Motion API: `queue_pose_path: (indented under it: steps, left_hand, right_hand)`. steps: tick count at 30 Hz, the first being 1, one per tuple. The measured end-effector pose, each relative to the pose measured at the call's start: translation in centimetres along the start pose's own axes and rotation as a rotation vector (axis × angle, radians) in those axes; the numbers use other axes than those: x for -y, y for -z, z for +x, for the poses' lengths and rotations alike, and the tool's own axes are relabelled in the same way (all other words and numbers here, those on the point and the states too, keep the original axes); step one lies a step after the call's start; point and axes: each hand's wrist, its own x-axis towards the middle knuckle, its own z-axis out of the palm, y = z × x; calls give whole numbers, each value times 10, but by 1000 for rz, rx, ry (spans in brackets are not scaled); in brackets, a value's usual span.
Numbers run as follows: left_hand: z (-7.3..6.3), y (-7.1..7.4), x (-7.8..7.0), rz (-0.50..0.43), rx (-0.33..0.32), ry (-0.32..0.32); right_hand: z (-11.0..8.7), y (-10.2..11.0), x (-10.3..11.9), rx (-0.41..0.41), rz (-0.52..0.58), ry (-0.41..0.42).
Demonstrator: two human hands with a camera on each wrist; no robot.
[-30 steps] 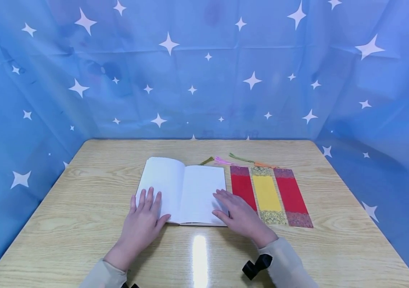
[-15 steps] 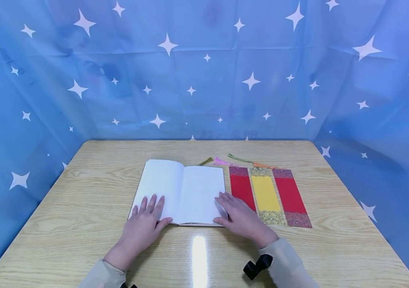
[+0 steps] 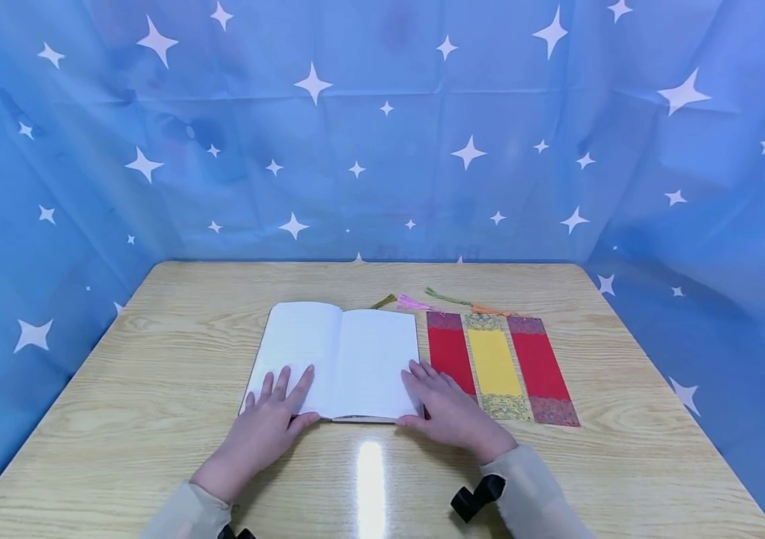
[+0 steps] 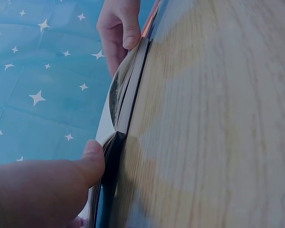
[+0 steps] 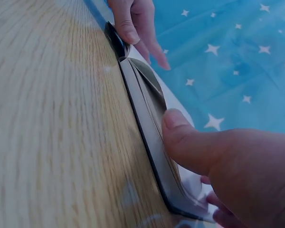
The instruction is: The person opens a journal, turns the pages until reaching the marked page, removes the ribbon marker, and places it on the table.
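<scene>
An open notebook (image 3: 377, 352) with pale pages lies on the wooden table. My left hand (image 3: 263, 428) rests on its lower left page, fingers spread and thumb by the bottom edge near the spine. At the lower right page, my right hand (image 3: 451, 410) lies over the outer edge with its fingers extended. Its thumb (image 5: 190, 142) sits against the bottom edge of the pages in the right wrist view, where upper leaves bow up from the stack. Right of the notebook are a red bookmark (image 3: 448, 348), a yellow bookmark (image 3: 495, 363) and another red bookmark (image 3: 541, 367).
Behind the notebook's top edge lies an olive tassel (image 3: 385, 301). Pink (image 3: 413, 302), green and orange tassels (image 3: 492, 309) stretch out above the bookmarks. A blue star-patterned cloth (image 3: 382, 150) hangs around the table (image 3: 153, 359). A dark wrist device (image 3: 478, 498) sits at the right sleeve.
My left hand has slid down the left page toward me, and that page's top lies lower. My right thumb has shifted slightly down toward the notebook's bottom edge.
</scene>
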Motion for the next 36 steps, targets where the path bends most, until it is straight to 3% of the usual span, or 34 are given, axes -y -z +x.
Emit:
queue_pose_path:
  steps: [10, 25, 29, 36]
  left_hand:
    - [1, 3, -1, -1, 99, 31]
    - [-2, 5, -4, 20, 101, 26]
    - [-3, 5, -4, 26, 98, 23]
    - [-2, 5, -5, 25, 82, 20]
  right_hand:
    - [0, 0, 5, 36, 18, -9]
    - [-2, 3, 12, -6, -100, 30]
    - [-3, 5, 13, -69, -126, 76]
    - [-3, 6, 13, -233, -294, 253]
